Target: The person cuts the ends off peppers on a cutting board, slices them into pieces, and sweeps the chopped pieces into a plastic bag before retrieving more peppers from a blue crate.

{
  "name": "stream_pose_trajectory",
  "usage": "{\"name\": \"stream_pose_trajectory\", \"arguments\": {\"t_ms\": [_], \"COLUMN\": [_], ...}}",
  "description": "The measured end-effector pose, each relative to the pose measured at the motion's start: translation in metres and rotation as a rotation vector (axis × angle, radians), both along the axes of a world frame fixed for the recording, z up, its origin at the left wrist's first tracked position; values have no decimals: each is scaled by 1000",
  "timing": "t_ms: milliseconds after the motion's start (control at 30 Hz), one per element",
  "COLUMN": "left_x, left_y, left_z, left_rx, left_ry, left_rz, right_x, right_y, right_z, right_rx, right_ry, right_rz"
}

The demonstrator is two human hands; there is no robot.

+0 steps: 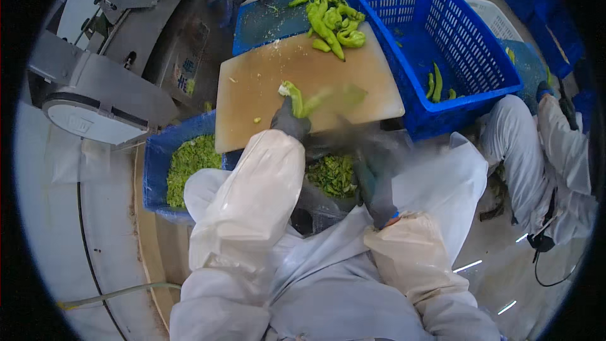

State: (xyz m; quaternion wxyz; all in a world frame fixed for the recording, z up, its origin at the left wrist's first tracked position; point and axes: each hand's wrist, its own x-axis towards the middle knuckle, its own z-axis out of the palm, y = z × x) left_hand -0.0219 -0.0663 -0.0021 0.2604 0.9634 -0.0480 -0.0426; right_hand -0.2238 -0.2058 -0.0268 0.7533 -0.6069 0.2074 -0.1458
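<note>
My left hand, in a dark glove, grips a long green pepper at the near edge of a pale cutting board. The pepper's whitish cut end points up and left, and a green smear of motion trails to its right. My right hand, also dark-gloved, is blurred beside a plastic-lined container of green pepper scraps between my knees. Its fingers cannot be made out. Several whole green peppers lie heaped on the board's far edge.
A blue crate with a few peppers stands right of the board. Left below is a blue bin of chopped green pieces. Metal machinery stands at left. A co-worker's gloved hand is at the far side; another person sits at right.
</note>
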Motion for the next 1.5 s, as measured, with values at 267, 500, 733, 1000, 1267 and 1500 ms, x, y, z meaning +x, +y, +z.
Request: {"name": "stream_pose_trajectory", "arguments": {"t_ms": [267, 500, 733, 1000, 1267, 1500], "left_x": [31, 230, 275, 310, 341, 126], "left_y": [17, 34, -104, -155, -72, -12], "left_z": [30, 21, 4, -52, -47, 24], "left_rx": [-500, -91, -82, -305, -541, -518], "left_ry": [262, -277, -309, 44, -283, 302], "left_rz": [14, -210, -218, -143, -613, -276], "right_x": [12, 19, 21, 32, 24, 20], "right_y": [-12, -10, -26, -31, -19, -23], "right_z": [38, 61, 38, 53, 58, 40], "right_rx": [70, 240, 204, 260, 268, 255], "right_ry": [111, 205, 251, 402, 321, 220], "right_rz": [16, 49, -51, -10, 91, 5]}}
